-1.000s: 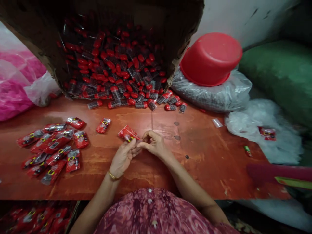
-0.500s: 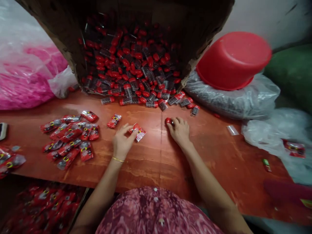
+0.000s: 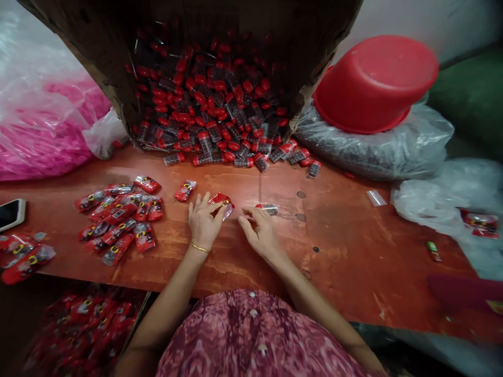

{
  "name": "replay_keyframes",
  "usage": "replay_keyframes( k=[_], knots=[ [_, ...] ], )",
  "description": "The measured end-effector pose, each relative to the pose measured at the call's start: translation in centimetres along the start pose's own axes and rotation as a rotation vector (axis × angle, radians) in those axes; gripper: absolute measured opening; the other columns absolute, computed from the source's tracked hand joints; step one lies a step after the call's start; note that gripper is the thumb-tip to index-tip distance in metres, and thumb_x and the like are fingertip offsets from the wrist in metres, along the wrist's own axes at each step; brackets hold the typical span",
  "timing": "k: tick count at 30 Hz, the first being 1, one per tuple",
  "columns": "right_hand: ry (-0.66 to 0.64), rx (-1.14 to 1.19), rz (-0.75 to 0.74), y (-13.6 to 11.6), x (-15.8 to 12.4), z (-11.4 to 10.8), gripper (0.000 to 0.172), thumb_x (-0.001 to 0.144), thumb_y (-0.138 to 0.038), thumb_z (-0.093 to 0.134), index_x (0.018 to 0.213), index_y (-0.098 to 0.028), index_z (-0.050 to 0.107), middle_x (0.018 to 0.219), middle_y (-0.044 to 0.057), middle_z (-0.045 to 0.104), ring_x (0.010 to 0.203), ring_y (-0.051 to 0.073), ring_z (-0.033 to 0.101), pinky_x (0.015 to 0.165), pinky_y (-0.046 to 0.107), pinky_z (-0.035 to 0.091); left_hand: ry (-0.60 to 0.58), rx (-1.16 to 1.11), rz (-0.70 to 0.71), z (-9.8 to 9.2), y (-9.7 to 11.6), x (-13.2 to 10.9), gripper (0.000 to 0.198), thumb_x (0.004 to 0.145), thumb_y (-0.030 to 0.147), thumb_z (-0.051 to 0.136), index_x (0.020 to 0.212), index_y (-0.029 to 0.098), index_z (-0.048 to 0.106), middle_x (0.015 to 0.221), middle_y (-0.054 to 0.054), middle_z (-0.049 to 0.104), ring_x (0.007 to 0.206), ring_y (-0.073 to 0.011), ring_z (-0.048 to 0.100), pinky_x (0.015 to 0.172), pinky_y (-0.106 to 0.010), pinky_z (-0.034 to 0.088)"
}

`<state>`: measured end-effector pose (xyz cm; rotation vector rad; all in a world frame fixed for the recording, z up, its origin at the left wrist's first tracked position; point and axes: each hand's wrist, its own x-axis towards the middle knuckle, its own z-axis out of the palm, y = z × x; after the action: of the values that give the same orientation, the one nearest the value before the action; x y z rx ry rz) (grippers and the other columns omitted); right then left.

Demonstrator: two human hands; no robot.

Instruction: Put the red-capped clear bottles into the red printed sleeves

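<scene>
My left hand [image 3: 205, 219] pinches a small red printed packet [image 3: 227, 201] between thumb and fingers, just above the table. To its right is my right hand [image 3: 260, 230], its thumb and fingers apart and curved toward the packet, with nothing visible in them. Just beyond those fingers a small clear bottle with a red cap and dark contents [image 3: 269, 209] lies on its side; its cap end is partly hidden. Left of my left hand lies a single red packet [image 3: 185, 190]. Farther left, a pile of red packets [image 3: 121, 209] spreads over the table.
A large cardboard box [image 3: 310, 89] lies open toward me, heaped with red-capped bottles [image 3: 212, 120] that spill onto the table [image 3: 353, 262]. At right are a red tub [image 3: 377, 84] and plastic bags [image 3: 424, 204]. A phone [image 3: 11, 213] and a bag of pink pieces [image 3: 39, 136] are at left.
My right hand has let go of the red-capped bottle and moved left toward the packet. The bottle now lies on the table. My left hand still holds the packet, now tilted differently.
</scene>
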<state>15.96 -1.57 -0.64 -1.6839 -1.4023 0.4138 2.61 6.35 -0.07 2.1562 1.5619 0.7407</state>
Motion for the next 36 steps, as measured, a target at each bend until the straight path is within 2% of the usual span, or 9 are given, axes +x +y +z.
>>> replay_keyframes(
  k=[4,7,11,13,18,25,30,33,36],
  knots=[
    [-0.05,0.517,0.205,-1.4,1.2,1.9,0.025,0.083,-0.04,0.05,0.092,-0.019,0.061,0.086,0.003,0.066,0.077,0.016,0.059,0.072,0.028,0.047,0.075,-0.093,0.08,-0.8,1.4,-1.1,0.021,0.077,0.032,0.06,0.092,0.024,0.072,0.128,-0.011,0.056,0.126,-0.0311,0.042,0.105,-0.053,0.024],
    [0.057,0.588,0.238,-1.4,1.7,2.2,0.022,0.081,-0.037,0.05,0.08,-0.018,0.061,0.075,0.001,0.064,0.07,0.014,0.056,0.067,0.026,0.046,0.096,-0.27,0.022,-1.1,2.2,-1.7,0.031,0.075,0.033,0.062,0.103,0.022,0.068,0.127,-0.012,0.056,0.124,-0.0293,0.044,0.105,-0.05,0.026],
    [0.112,0.489,0.231,-1.1,1.2,1.7,0.027,0.081,-0.038,0.047,0.063,-0.019,0.051,0.055,-0.004,0.049,0.052,0.01,0.043,0.051,0.022,0.036,-0.147,-0.776,-0.309,-1.0,2.9,-2.2,0.039,0.071,0.045,0.064,0.097,0.015,0.068,0.1,-0.012,0.07,0.089,-0.0223,0.064,0.08,-0.035,0.048],
    [0.095,0.434,0.207,-1.1,0.7,1.5,0.028,0.082,-0.038,0.045,0.061,-0.02,0.047,0.053,-0.005,0.044,0.05,0.009,0.039,0.048,0.021,0.032,-0.264,-1.018,-0.478,-1.0,3.3,-2.4,0.04,0.065,0.049,0.068,0.082,0.014,0.07,0.084,-0.009,0.071,0.072,-0.0175,0.064,0.065,-0.027,0.049],
    [0.048,0.34,0.126,-1.0,-0.4,2.0,0.03,0.087,-0.034,0.04,0.06,-0.02,0.044,0.053,-0.005,0.044,0.05,0.009,0.04,0.049,0.021,0.032,-0.311,-1.256,-0.716,-1.5,3.6,-2.7,0.037,0.05,0.042,0.079,0.071,0.013,0.068,0.073,-0.005,0.07,0.062,-0.0119,0.061,0.056,-0.021,0.048],
    [-0.082,0.238,-0.011,-0.7,0.0,0.6,0.027,0.091,-0.032,0.035,0.095,-0.02,0.059,0.085,0.004,0.064,0.077,0.015,0.057,0.071,0.028,0.045,-0.256,-1.31,-0.725,-1.6,2.7,-2.3,0.035,0.05,0.037,0.081,0.072,0.013,0.068,0.072,-0.004,0.071,0.065,-0.0125,0.063,0.064,-0.024,0.049],
    [-0.07,-0.358,-0.019,3.7,1.8,-4.2,0.033,0.088,-0.037,0.041,0.108,-0.016,0.057,0.118,0.014,0.057,0.112,0.028,0.045,0.096,0.046,0.033,-0.253,-1.336,-0.755,-1.9,2.7,-1.2,0.036,0.049,0.037,0.082,0.072,0.014,0.067,0.07,-0.002,0.071,0.063,-0.0113,0.063,0.063,-0.022,0.047],
    [-0.122,-0.47,0.004,6.2,1.8,-5.7,0.028,0.083,-0.04,0.051,0.096,-0.017,0.06,0.118,0.014,0.056,0.111,0.03,0.044,0.093,0.049,0.033,-0.292,-1.369,-0.809,-2.1,2.9,-0.9,0.034,0.049,0.037,0.082,0.069,0.015,0.066,0.067,-0.001,0.07,0.059,-0.0098,0.062,0.059,-0.02,0.046],
    [-0.103,-0.281,0.055,6.5,0.3,-5.6,0.022,0.079,-0.039,0.057,0.081,-0.018,0.057,0.095,0.011,0.062,0.09,0.025,0.053,0.082,0.044,0.041,-0.305,-1.382,-0.834,-2.0,3.1,-0.9,0.033,0.049,0.037,0.082,0.067,0.014,0.065,0.065,0.0,0.069,0.056,-0.0091,0.061,0.057,-0.02,0.046]
  ],
)
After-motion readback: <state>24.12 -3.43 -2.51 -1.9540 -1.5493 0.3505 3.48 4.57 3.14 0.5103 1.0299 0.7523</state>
